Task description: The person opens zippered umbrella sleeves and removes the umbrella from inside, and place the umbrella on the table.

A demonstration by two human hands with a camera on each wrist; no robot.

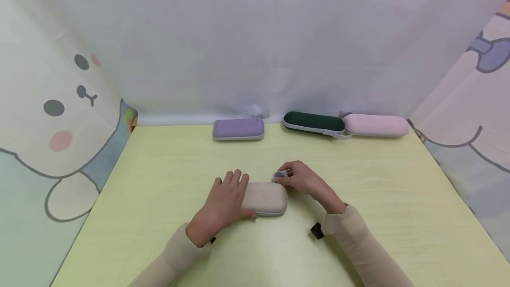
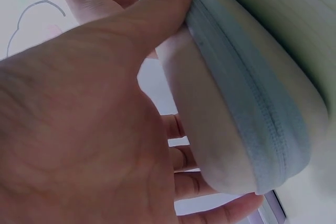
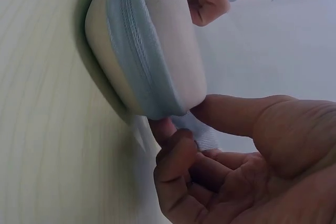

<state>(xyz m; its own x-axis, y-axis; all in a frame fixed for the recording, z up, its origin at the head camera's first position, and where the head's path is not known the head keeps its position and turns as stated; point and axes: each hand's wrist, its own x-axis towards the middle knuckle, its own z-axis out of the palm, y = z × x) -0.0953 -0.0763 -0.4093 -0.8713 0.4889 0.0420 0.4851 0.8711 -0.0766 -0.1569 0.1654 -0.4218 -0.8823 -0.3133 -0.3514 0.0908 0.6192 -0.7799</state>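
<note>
A beige zip case [image 1: 266, 198] with a light blue-grey zipper band [image 2: 247, 87] lies on the table in front of me. My left hand [image 1: 225, 199] grips its left end: the thumb [image 2: 163, 9] lies on the near side, the fingers reach over the top to the far side. At the far right corner, my right hand [image 1: 303, 178] pinches a small grey fabric strap [image 1: 280, 174]. In the right wrist view the strap [image 3: 202, 132] shows between the fingers, and the thumb is by the case's corner. Whether a zipper slider sits there is hidden.
Along the table's back edge stand a purple case [image 1: 238, 129], a dark green case [image 1: 314, 122] with a grey strap, and a pink case [image 1: 376, 125]. Behind them hangs a pale curtain [image 1: 255, 48]. Small black devices [image 1: 317, 230] show at the wrists.
</note>
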